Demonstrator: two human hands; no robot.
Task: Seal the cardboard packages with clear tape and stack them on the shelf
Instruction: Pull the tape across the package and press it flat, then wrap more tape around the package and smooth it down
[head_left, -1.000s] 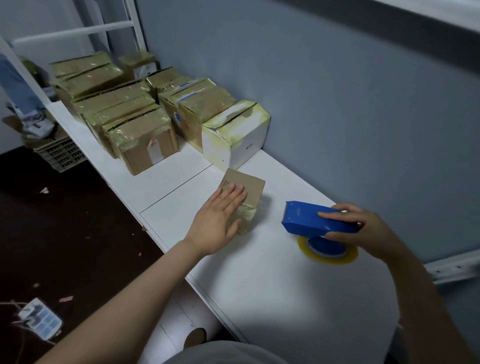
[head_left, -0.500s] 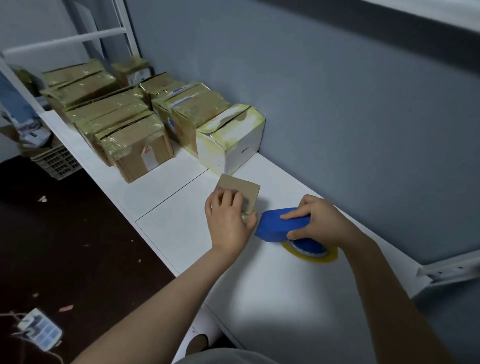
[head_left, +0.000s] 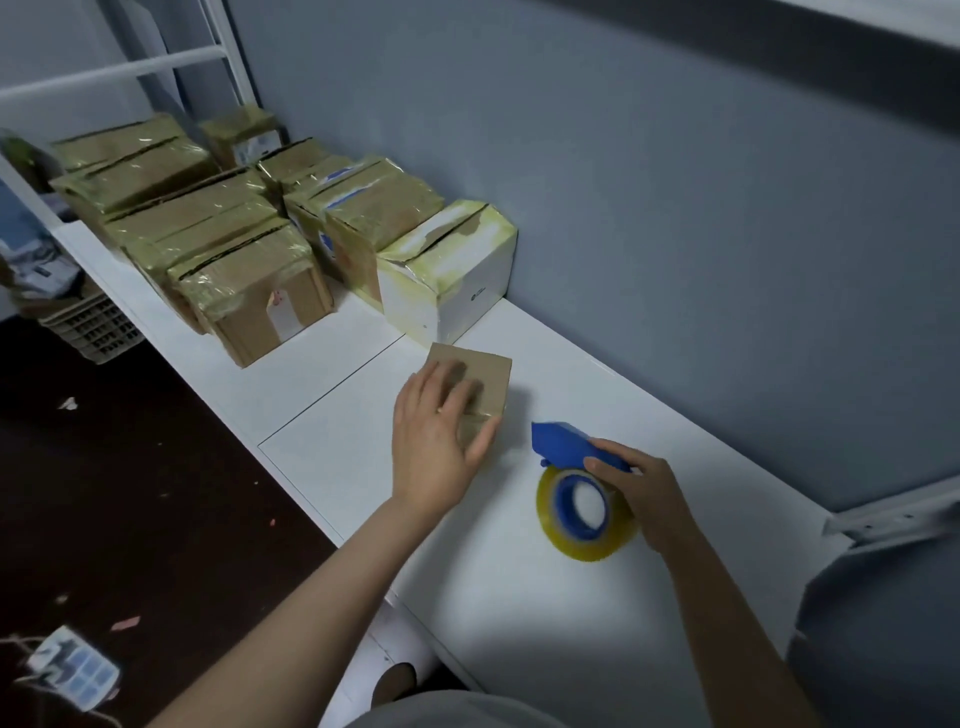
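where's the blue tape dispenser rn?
In the head view, the blue plastic tape dispenser with its yellowish tape roll is in the right hand, low over the white shelf, just right of the small brown cardboard box under the left hand.

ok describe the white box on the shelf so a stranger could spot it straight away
Follow the white shelf along the grey wall to the row of taped packages. The white box ends that row, nearest the left hand; its neighbours are all brown cardboard.

A grey-blue wall (head_left: 675, 208) stands behind. On the dark floor (head_left: 156, 493) lie small scraps (head_left: 125, 622) and a power strip (head_left: 72, 667) at the lower left. A slotted crate (head_left: 93, 327) sits at the far left.
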